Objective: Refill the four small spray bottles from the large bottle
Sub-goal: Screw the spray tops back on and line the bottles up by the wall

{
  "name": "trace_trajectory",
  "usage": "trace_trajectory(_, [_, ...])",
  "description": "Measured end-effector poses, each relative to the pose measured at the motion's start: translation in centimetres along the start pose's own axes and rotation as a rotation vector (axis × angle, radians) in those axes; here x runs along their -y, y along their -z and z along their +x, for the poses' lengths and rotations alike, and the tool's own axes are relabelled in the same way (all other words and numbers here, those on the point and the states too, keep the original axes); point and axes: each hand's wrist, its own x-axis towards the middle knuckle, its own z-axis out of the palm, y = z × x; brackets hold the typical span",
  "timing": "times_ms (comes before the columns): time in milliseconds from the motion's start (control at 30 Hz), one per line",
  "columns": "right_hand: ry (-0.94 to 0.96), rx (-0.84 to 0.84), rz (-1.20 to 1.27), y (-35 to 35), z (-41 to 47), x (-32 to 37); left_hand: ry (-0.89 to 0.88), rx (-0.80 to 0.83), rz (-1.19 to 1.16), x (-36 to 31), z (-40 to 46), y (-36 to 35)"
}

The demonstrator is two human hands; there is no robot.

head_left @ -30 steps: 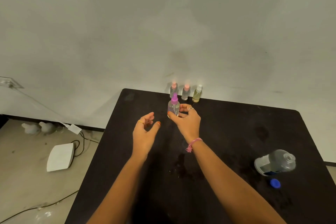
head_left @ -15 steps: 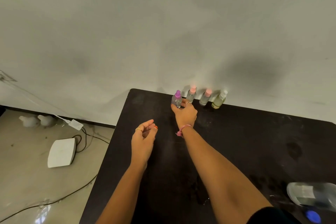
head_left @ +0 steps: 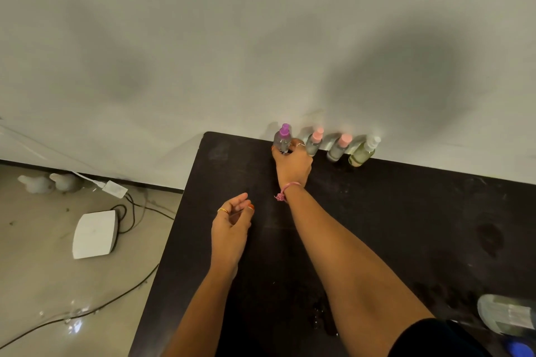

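While the right hand [head_left: 292,164] grips the purple-capped bottle [head_left: 282,140] at the far edge of the tabletop [head_left: 406,226], the step in hand looks like setting it upright at the left end of the row by the wall. Three more spray bottles stand just to its right: two pink-capped [head_left: 314,144] [head_left: 338,149] and a white-capped one [head_left: 362,151]. The fingers wrap the lower body; whether the base already touches the tabletop cannot be told from this angle, as the hand hides it. To finish well, the bottle should go down straight, with a small gap kept from the nearest pink-capped neighbour, which sits just beside the knuckles; the fingers should open only once the base is flat, then draw back toward the person, not sideways, so the row is not knocked. The left hand [head_left: 232,222] hangs over the tabletop, loosely curled and holding nothing. Near the bottom right corner the large bottle [head_left: 507,316] lies on its side, its blue cap [head_left: 519,348] off beside it, so a spill is a fair worry.
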Motion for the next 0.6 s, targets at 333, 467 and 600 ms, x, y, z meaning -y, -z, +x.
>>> trace_trajectory(333, [0.054,0.089,-0.013,3.0,-2.1,-0.1,-0.028,0.019,0.027,-0.2,-1.8,0.2])
trace_trajectory(467, [0.094,0.154,0.006,6.6,-5.7,-1.4,-0.072,0.063,0.081,-0.2,-3.6,0.5])
trace_trajectory(600, [0.116,0.148,-0.019,11.5,-10.3,-4.2,-0.108,0.122,0.106,-0.1,-6.6,0.2])
